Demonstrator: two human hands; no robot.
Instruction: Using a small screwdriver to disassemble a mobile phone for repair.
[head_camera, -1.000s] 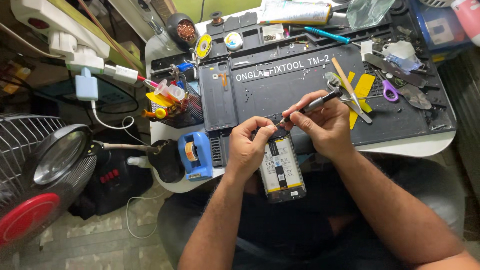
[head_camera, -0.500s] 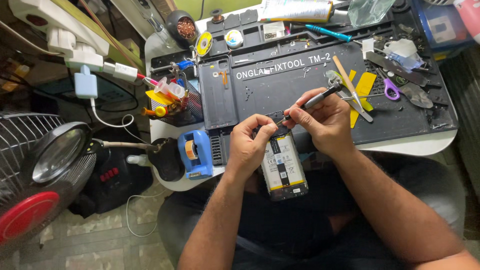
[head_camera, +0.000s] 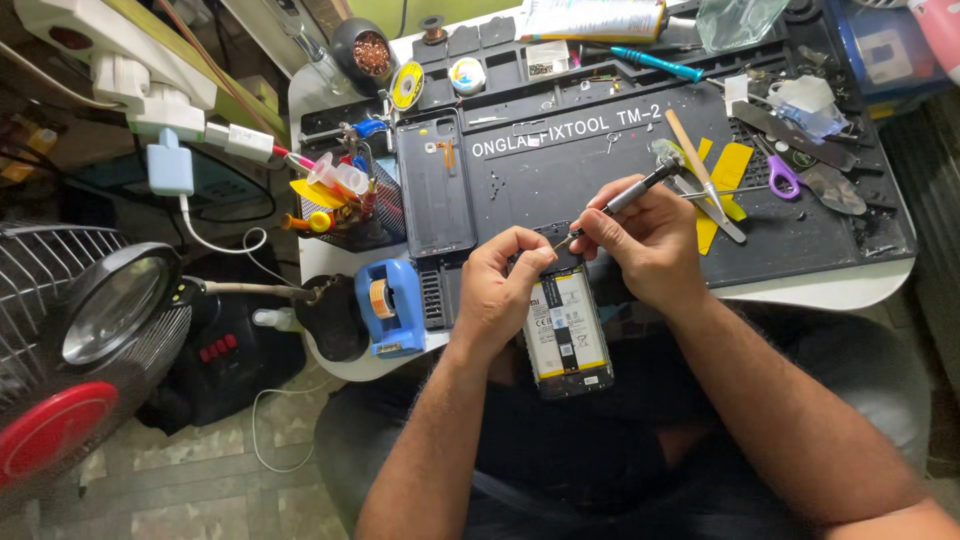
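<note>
An opened phone (head_camera: 568, 335) with its back off and its battery showing lies over my lap at the near edge of the dark work mat (head_camera: 600, 160). My left hand (head_camera: 500, 290) grips the phone's upper left side. My right hand (head_camera: 645, 240) holds a slim screwdriver (head_camera: 625, 200), its tip down on the phone's top end between the two hands. The phone's dark back cover (head_camera: 435, 190) lies flat on the mat's left part.
A blue tape dispenser (head_camera: 390, 305) and a cup of tools (head_camera: 345, 200) stand left of the mat. Purple scissors (head_camera: 780, 180), yellow picks (head_camera: 725, 170), a wooden stick and a blue screwdriver (head_camera: 655, 62) lie on the right. A fan (head_camera: 50, 400) and magnifier lamp (head_camera: 115, 310) stand far left.
Both hands stay on the phone's top end. The screwdriver has shifted only slightly in my right hand; the phone has not moved.
</note>
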